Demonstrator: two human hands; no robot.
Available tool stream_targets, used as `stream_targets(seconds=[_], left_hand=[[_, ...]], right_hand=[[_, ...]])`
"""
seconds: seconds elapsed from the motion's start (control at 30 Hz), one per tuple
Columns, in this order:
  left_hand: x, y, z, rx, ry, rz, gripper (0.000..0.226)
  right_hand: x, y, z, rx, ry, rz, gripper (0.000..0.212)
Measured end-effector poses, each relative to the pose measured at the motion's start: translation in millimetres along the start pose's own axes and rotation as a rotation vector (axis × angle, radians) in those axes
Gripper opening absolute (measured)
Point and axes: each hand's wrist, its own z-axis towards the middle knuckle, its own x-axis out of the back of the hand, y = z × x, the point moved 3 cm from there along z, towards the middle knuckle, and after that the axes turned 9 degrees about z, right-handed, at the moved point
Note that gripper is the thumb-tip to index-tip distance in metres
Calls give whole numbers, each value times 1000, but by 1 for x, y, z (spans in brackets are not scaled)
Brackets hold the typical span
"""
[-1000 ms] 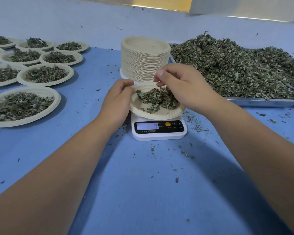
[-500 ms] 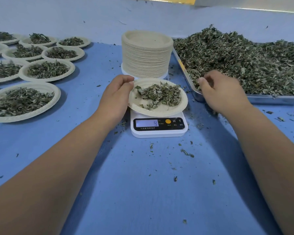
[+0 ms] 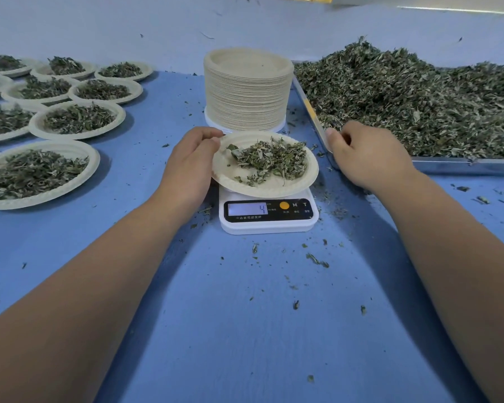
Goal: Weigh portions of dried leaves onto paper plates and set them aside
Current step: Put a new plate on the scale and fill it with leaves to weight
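Observation:
A paper plate [image 3: 262,186] with a small heap of dried leaves [image 3: 272,158] rests on a white digital scale [image 3: 266,218] whose display reads 4. My left hand [image 3: 191,167] grips the plate's left rim. My right hand [image 3: 367,154] lies curled at the near left corner of the metal tray [image 3: 454,165], fingers in the big pile of dried leaves [image 3: 413,97]. What the fingers hold is hidden.
A tall stack of empty paper plates [image 3: 248,88] stands just behind the scale. Several filled plates [image 3: 79,119] cover the blue table [image 3: 245,330] at the left. Loose leaf crumbs lie scattered around the scale.
My right hand left the plate on the scale and moved right to the tray's leaf pile. My left hand stays on the plate's rim. The display now reads 4.

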Motion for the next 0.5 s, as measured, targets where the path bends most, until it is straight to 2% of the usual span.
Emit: stream_targets(seconds=[0.13, 0.2, 0.27, 0.4, 0.5], left_hand=[[1, -1, 1, 19, 32, -33, 24], [2, -3, 2, 34, 30, -34, 24], [3, -3, 3, 43, 29, -38, 24], [2, -2, 1, 39, 16, -52, 25], [2, -3, 1, 50, 19, -61, 24]], right_hand=[[-8, -2, 26, -105, -314, -56, 79], [-10, -7, 32, -142, -367, -57, 83], [-13, -7, 34, -113, -328, -80, 79], [-12, -4, 21, -59, -14, -84, 54], [-10, -4, 20, -60, -45, -53, 44]])
